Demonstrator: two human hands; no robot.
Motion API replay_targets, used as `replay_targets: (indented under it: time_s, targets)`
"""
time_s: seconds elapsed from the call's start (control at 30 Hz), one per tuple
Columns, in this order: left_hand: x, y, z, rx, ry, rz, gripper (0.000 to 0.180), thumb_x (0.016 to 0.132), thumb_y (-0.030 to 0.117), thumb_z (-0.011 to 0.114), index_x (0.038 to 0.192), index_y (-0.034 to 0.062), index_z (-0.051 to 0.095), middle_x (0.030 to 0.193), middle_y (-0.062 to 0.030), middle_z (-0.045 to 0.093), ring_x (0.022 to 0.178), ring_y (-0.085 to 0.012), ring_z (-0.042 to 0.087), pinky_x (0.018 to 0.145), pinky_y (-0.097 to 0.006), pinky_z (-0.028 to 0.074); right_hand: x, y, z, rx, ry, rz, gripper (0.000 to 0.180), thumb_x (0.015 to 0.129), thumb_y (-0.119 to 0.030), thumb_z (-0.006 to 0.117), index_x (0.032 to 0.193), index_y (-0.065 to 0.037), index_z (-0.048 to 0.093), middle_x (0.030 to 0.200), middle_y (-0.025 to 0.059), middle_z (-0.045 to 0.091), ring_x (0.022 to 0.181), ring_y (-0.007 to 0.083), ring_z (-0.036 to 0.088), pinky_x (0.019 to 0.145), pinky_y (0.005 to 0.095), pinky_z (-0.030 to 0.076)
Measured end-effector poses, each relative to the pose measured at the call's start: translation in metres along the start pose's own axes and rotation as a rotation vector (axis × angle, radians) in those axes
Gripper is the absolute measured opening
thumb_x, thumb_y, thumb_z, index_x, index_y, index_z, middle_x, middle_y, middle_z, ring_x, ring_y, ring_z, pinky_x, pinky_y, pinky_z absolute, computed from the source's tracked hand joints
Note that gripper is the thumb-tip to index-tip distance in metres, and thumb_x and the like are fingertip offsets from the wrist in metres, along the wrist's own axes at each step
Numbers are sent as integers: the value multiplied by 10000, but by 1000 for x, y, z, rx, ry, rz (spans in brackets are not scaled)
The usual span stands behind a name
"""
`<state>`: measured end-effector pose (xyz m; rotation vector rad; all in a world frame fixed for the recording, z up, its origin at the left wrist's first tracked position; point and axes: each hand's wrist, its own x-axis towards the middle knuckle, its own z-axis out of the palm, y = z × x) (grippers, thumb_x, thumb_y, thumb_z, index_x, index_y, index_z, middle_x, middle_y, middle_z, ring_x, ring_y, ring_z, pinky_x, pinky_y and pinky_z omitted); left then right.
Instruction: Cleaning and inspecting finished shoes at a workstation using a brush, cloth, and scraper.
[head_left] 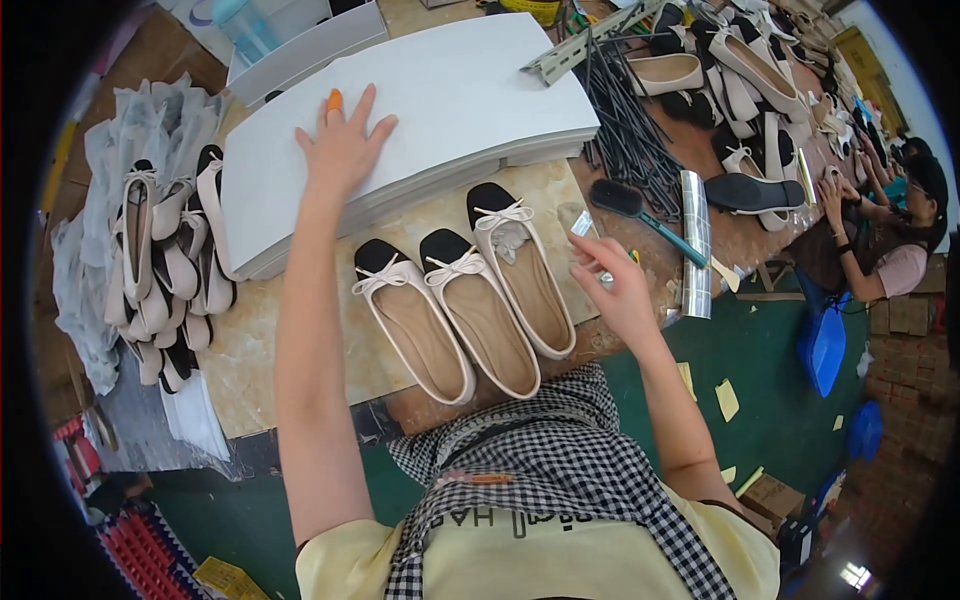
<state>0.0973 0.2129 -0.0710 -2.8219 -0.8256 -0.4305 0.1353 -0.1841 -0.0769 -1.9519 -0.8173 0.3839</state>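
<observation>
My left hand (342, 145) lies flat with spread fingers on a stack of large white sheets (450, 85); one finger wears an orange cover. My right hand (615, 288) is just right of three ballet flats, its fingers curled and a small silvery label (581, 223) at the index fingertip. The flats stand side by side, toes away from me: a left one (415, 325), a middle one (485, 315) and a right one (525, 265). Each is cream with a black toe, a thin bow and a tan insole. Crumpled clear film sits inside the right flat.
More flats (160, 250) are piled at the left by clear plastic bags (110, 160). To the right lie a teal-handled brush (645, 215), a silvery label strip (696, 245), dark rods (635, 130) and many shoes (755, 75). A co-worker (900, 215) sits farther right.
</observation>
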Motion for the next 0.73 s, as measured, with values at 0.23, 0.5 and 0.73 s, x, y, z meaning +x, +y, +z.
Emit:
replay_targets:
  time_s: [0.23, 0.5, 0.73]
  targets:
    - [-163, 138, -113, -743, -22, 450, 217, 845, 285, 628, 882, 72, 653, 945, -192, 617, 961, -392, 594, 867, -512, 445, -12, -41, 11, 871, 218, 253, 572, 897, -120, 656, 1426, -58, 444, 1217, 143, 616, 1107, 214, 610, 937, 327, 503]
    - [-209, 103, -116, -1204, 64, 183, 243, 746, 158, 719, 967, 78, 659, 1178, -166, 597, 1085, -364, 580, 959, -455, 441, -14, -51, 28, 984, -366, 566, 611, 884, -87, 643, 1432, -15, 381, 1418, 137, 481, 1290, 255, 495, 1081, 385, 406]
    - [-207, 92, -98, -2119, -464, -829, 684, 919, 330, 636, 1509, 192, 319, 1359, -142, 532, 1216, -251, 532, 1088, -400, 375, 9, -77, 57, 335, -399, 153, 830, 800, -45, 714, 1517, -104, 299, 1574, 144, 262, 1434, 329, 300, 1168, 404, 283]
